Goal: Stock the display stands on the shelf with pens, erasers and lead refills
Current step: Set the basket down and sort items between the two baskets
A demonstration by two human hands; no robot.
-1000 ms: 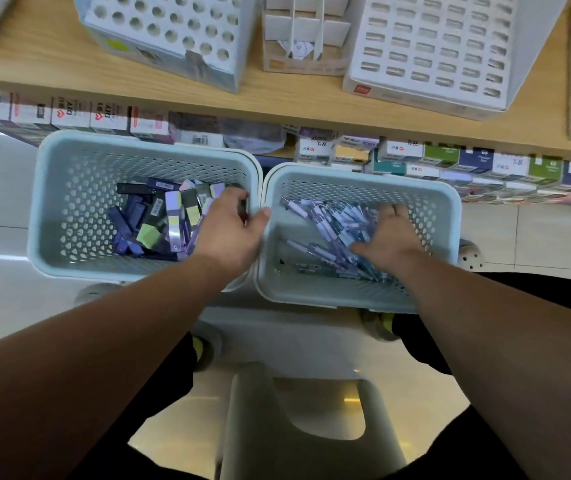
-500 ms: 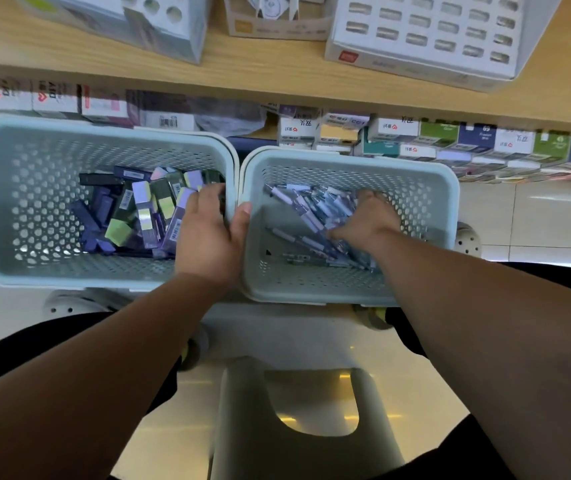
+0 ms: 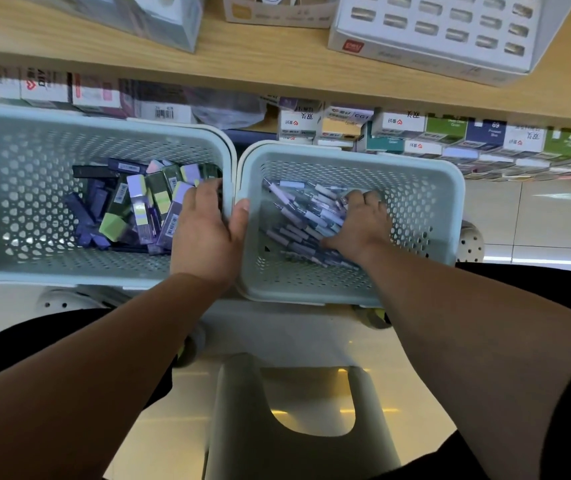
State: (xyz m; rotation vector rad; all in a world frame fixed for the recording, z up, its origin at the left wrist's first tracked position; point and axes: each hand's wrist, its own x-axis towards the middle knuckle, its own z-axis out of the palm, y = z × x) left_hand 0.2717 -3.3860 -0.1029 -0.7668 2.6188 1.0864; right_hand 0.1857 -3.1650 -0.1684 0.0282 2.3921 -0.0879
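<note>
While our left hand point(image 3: 207, 233) clamps the adjoining basket walls point(image 3: 232, 168), our right hand point(image 3: 360, 226) curls round pens point(image 3: 297, 216); we should gather them parallel, tips aligned.

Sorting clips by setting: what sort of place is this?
Probably a stationery shop aisle: a wooden shelf carries white display stands, rows of boxed stock sit under it, and two baskets hold loose pens and small packets.

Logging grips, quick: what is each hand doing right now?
Left hand: grips the left basket's right wall.
Right hand: curled round pens in the right basket.
</note>
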